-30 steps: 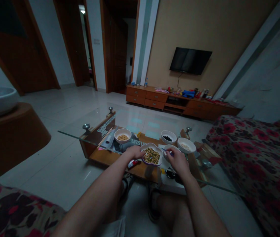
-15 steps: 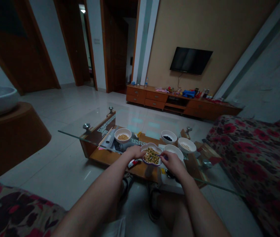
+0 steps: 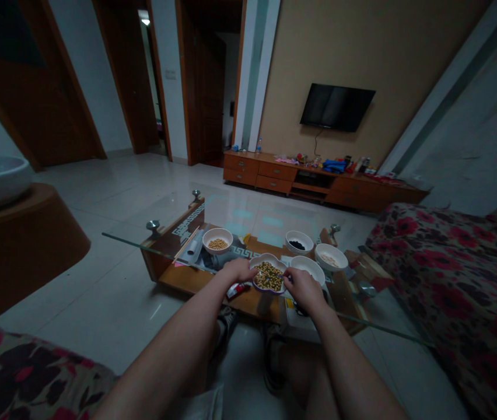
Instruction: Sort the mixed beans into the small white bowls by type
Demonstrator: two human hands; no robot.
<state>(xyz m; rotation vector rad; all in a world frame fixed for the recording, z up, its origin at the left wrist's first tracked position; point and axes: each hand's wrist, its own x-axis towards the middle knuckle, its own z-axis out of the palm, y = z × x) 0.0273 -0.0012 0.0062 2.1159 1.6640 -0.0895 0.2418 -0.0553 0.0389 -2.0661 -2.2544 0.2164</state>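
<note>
A white scalloped bowl with a purple underside (image 3: 270,256) stands near the front of the glass table, filled with mixed yellow and green beans (image 3: 269,276). My left hand (image 3: 238,270) grips its left rim, thumb at the inside edge. At the right rim, my right hand (image 3: 301,286) pinches a thin purple spoon (image 3: 280,276); its lower end is among the beans, too small to make out. Just behind my right hand sits a white bowl (image 3: 314,266), partly covered by it.
A bowl of yellow beans (image 3: 217,240) and chopsticks (image 3: 186,245) are to the left. Farther right stand a bowl of black beans (image 3: 297,242) and one with pale contents (image 3: 331,256). The glass tabletop (image 3: 135,238) has an exposed front edge; a floral sofa (image 3: 445,274) is at right.
My right hand has shifted slightly left with the spoon, closer over the bean-filled bowl. My left hand keeps its hold on the rim.
</note>
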